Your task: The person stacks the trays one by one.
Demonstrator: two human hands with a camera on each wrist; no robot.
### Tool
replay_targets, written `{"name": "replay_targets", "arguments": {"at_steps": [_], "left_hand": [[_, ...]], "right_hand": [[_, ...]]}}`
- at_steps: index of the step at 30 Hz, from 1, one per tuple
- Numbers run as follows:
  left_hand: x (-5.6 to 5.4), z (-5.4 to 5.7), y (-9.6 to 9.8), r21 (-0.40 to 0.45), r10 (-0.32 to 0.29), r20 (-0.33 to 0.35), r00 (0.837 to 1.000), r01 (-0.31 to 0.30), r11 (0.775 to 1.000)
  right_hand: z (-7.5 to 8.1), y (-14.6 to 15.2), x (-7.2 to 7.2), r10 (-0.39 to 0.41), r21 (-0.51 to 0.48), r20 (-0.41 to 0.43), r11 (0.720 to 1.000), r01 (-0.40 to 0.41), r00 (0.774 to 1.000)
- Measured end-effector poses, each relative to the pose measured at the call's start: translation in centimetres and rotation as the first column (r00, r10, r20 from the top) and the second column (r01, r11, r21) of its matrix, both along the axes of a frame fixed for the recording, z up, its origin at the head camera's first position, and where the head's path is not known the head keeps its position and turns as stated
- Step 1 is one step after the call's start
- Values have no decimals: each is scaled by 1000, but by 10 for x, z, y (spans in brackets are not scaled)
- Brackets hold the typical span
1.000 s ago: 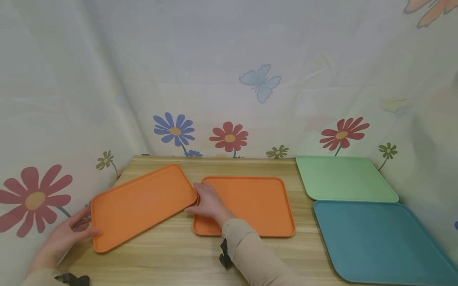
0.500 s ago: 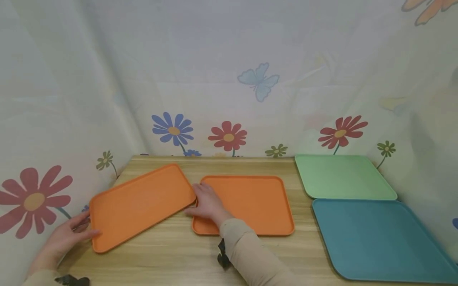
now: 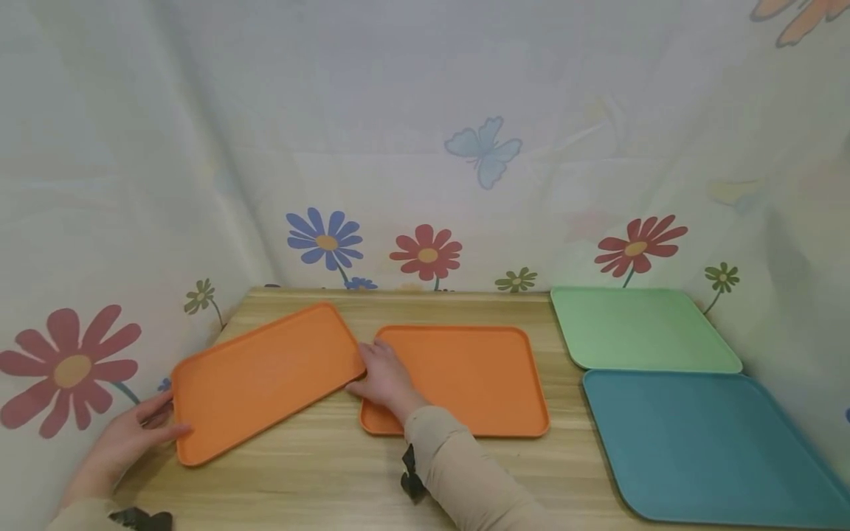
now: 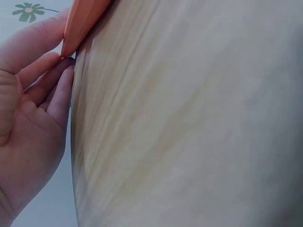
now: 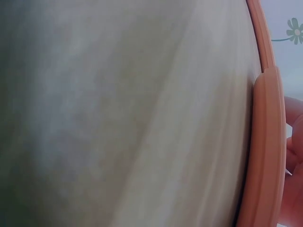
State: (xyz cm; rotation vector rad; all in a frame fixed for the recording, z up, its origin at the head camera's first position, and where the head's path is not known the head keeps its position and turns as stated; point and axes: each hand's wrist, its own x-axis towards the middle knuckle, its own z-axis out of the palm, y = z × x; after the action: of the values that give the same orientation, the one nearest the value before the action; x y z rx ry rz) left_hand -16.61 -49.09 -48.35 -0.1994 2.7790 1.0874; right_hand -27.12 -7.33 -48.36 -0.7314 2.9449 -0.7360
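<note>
Two orange trays lie side by side in the head view. My left hand (image 3: 126, 446) grips the near left end of the slanted left orange tray (image 3: 265, 383), thumb over its rim; in the left wrist view the fingers reach under the tray's edge (image 4: 85, 21). At that tray's right end my right hand (image 3: 385, 380) holds the corner between thumb and fingers. The same hand hangs over the left part of the other orange tray (image 3: 474, 376) and partly hides it. In the right wrist view, orange rims (image 5: 265, 156) cover most of the right hand.
A light green tray (image 3: 644, 328) lies at the back right of the wooden table (image 3: 319, 472), and a larger blue tray (image 3: 710, 446) lies in front of it. Flower-printed cloth walls (image 3: 372, 147) stand at the back and both sides.
</note>
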Motion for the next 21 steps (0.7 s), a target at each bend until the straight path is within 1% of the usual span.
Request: {"name": "replay_targets", "arguments": {"at_steps": [4, 8, 12, 15, 18, 21], "left_hand": [[0, 0, 1, -6, 5, 1, 1000, -5, 1000], [2, 0, 2, 22, 15, -5, 1000, -15, 1000], [3, 0, 2, 62, 25, -18, 1000, -24, 998], [4, -1, 3, 73, 25, -30, 999, -22, 997], [3, -1, 2, 75, 25, -35, 999, -23, 997], [2, -2, 2, 70, 32, -26, 999, -30, 997]], "right_hand": [[-2, -2, 0, -27, 6, -3, 1000, 27, 1000], [-2, -2, 1, -43, -3, 0, 999, 43, 999], [-1, -3, 1, -49, -26, -8, 998, 49, 999], [-1, -3, 0, -51, -30, -7, 998, 51, 999], [-2, -3, 0, -51, -35, -10, 998, 51, 999], [-3, -3, -1, -55, -44, -14, 998, 54, 998]]}}
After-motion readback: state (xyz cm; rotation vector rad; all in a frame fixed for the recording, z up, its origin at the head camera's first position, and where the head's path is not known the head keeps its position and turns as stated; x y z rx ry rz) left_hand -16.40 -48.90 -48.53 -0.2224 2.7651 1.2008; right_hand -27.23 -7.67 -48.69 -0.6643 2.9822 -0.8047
